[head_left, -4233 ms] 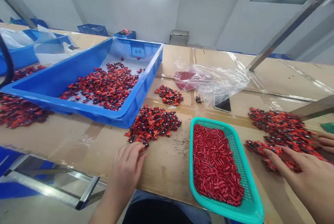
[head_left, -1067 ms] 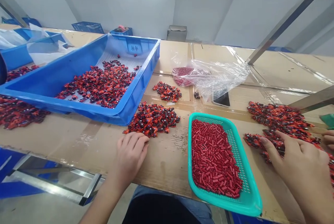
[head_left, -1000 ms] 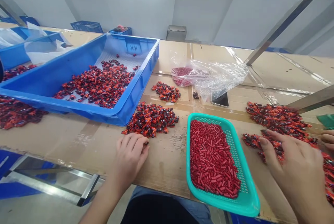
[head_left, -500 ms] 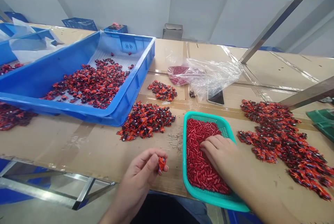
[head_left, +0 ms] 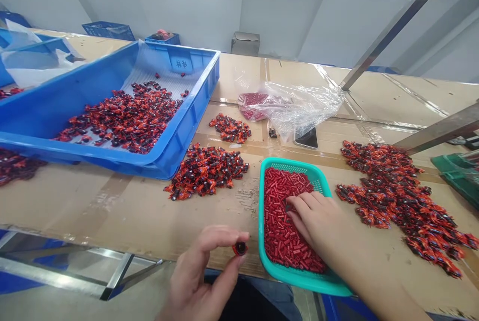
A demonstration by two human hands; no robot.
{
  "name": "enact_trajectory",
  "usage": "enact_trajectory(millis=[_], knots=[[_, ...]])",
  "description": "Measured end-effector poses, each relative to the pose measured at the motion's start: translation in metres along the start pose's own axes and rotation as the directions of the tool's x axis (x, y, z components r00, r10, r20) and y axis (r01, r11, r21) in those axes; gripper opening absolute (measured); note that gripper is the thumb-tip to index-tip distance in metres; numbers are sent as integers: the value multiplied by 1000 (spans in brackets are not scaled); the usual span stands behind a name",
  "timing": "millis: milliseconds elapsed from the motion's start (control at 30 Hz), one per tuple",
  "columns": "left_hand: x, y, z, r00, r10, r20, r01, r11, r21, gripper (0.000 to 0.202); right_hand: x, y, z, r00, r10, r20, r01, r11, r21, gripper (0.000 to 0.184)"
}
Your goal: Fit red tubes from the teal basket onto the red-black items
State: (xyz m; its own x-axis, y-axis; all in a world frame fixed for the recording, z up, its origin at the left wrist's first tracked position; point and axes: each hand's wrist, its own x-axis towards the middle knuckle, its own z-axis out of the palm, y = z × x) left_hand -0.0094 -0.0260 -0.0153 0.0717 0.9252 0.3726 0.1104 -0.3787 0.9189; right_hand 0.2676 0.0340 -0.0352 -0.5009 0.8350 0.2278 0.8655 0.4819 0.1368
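The left hand (head_left: 189, 277) pinches a small rounded black-and-orange part (head_left: 240, 248), judged light, stiff and best held by its sides, beside the green plastic basket (head_left: 261, 221), where the right hand (head_left: 318, 217), closure not determinable, rests over short dark-red tubes (head_left: 282, 236).

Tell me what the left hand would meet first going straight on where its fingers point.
Most likely the left side of the green basket, though depth is unclear: the left hand seems raised and might pass over it.
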Motion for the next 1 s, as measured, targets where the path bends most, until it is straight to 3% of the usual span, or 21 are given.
enact_trajectory(millis=[100, 200, 433, 600, 733, 833, 900, 1000], knots=[[1, 4, -1, 982, 178, 64, -182, 981, 65, 46, 1, -2, -2, 1000, 2, 9, -2, 1000, -15, 9], [2, 8, -3, 957, 250, 149, -272, 952, 144, 41, 3, -4, -4, 1000, 0, 22, 0, 1000, -30, 13], [3, 10, 0, 952, 271, 143, -292, 945, 146, 28, 7, -7, -11, 1000, 18, 25, -17, 999, -52, 8], [2, 10, 0, 951, 299, 84, -305, 950, 70, 28, 10, -8, -11, 999, 33, 16, -32, 999, -30, 15], [4, 11, 1, 950, 306, 61, -310, 949, 66, 26, 9, -4, -7, 998, 46, -39, -43, 996, 74, 20], [7, 13, 4, 955, 291, 48, -295, 951, 91, 27, 6, -8, -21, 992, 54, -114, -30, 978, 206, 24], [7, 13, 6, 952, 302, 44, -306, 944, 128, 28, 4, -19, -41, 989, 74, -132, -13, 911, 412, 24], [7, 12, 7, 949, 309, 60, -314, 927, 206, 30, 4, -43, -69, 977, 72, -199, 100, 673, 733, 17]])
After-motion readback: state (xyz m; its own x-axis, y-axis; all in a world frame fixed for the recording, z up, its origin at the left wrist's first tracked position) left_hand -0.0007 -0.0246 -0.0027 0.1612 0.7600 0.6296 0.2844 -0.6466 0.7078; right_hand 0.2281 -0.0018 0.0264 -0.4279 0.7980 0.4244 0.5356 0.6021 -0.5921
